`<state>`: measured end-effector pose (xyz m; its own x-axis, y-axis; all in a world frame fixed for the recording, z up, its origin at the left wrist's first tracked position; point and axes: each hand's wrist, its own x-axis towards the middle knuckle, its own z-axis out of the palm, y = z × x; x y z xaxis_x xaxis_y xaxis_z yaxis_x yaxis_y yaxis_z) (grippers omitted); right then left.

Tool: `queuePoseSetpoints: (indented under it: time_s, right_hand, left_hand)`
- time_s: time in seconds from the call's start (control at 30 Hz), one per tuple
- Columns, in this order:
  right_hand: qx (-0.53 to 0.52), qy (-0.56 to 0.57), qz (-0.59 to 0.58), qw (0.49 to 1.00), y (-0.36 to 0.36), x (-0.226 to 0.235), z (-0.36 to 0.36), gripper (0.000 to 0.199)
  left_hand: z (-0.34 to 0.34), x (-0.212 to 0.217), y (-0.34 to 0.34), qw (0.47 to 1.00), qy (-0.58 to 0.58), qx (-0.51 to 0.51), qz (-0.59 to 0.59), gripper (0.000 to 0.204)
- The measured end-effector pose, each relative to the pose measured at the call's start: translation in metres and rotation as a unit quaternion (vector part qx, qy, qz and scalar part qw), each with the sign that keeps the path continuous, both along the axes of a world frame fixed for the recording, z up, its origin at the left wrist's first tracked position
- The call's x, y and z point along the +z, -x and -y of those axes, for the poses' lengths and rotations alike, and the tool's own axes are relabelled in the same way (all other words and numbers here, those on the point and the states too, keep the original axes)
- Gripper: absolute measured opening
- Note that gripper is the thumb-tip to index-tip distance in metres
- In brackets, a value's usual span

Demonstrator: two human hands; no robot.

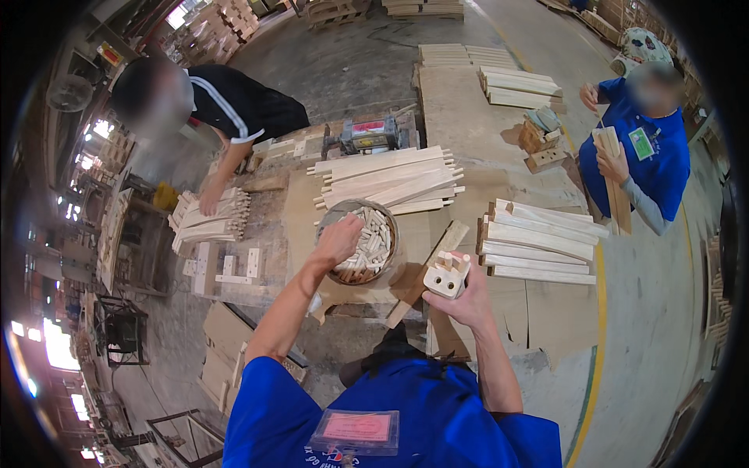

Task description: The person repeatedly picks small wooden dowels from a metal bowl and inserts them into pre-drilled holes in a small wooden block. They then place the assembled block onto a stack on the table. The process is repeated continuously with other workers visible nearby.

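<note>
My left hand (341,240) is over the left side of a round tub (396,251) filled with short wooden dowels (374,242). Its fingers are curled closed, and whatever they grip is hidden. To the right, my right hand (470,303) holds a pale wooden block (445,281) with two dark round holes in its near face; short pegs or further pieces show at its top. Beneath and beside that hand, a long wooden board (427,273) lies slantwise on the cardboard-covered table (304,195).
Slats with tenoned ends (390,181) lie behind the tub, and more slats (538,243) at right. A bench machine (370,134) stands farther back. At left a co-worker (242,101) touches a pile of slats (209,218); at right another person (640,148) holds wooden pieces (613,183).
</note>
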<state>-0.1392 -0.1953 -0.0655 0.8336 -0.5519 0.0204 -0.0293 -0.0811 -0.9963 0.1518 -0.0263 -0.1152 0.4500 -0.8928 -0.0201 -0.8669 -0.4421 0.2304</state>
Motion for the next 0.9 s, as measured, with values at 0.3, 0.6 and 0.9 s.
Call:
queuePoseSetpoints:
  time_s: [0.3, 0.6, 0.9]
  right_hand:
    - [0.006, -0.003, 0.037, 0.999, -0.002, -0.006, 0.001, 0.077]
    - [0.022, 0.038, 0.031, 0.999, -0.006, -0.011, 0.003, 0.079]
    - [0.025, 0.084, 0.038, 0.995, -0.014, -0.008, -0.005, 0.077]
  left_hand:
    - [-0.001, 0.008, 0.014, 0.996, 0.033, 0.087, -0.018, 0.013]
    - [0.019, 0.144, 0.140, 0.849, 0.322, 0.056, -0.416, 0.012]
    - [0.024, 0.143, 0.156, 0.937, 0.294, -0.032, -0.185, 0.008]
